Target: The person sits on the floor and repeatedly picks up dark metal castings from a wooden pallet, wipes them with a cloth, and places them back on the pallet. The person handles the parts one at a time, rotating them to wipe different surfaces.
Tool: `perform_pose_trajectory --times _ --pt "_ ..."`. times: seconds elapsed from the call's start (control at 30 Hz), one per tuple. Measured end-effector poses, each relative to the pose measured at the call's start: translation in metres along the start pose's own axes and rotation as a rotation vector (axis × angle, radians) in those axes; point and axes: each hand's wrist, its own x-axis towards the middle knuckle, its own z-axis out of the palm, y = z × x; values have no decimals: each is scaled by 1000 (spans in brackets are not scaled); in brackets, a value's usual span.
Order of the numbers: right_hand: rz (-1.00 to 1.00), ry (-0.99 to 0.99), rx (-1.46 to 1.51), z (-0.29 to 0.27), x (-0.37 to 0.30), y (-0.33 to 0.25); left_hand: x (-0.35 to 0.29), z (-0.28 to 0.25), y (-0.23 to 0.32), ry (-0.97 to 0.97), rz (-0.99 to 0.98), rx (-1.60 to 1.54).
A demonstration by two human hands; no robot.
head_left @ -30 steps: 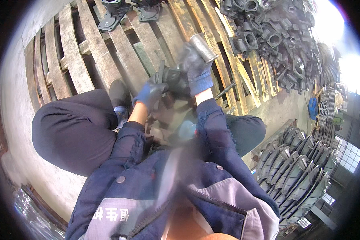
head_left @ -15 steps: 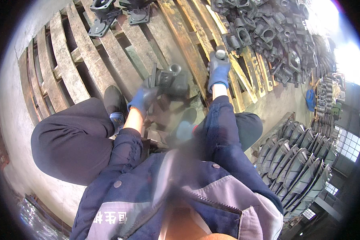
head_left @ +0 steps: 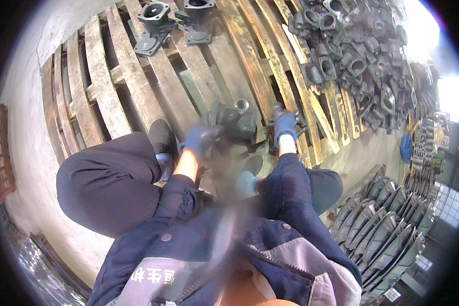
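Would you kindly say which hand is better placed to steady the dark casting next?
Probably the left hand: it is at the left side of the dark casting, apparently touching it, while the right hand is apart, over the pallet.

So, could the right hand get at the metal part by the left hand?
Probably yes: the right hand is just beside the part, with no visible obstacle between, though it may be gripping something already.

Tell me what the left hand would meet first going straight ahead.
The left hand would likely meet the dark metal casting just ahead; they may already touch, though blur hides the contact.
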Motion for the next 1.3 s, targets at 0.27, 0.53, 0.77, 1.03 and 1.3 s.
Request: perform_pose_trajectory --times 0.27,0.53,0.77,1.03,1.3 --pt "57 -693 433 15 -82 -72 20 1 -63 95 -75 48" --pt "-741 -664 -82 76 -73 -226 41 -3 -42 465 210 -233" --pt "-1180 -425 -885 159 -83 -339 17 8 17 634 -53 -648" --pt "-1435 -233 -698 176 -71 -303 22 9 -13 136 -215 -990" --pt "-811 -437 -931 -34 33 -213 1 67 25 234 -80 -511"
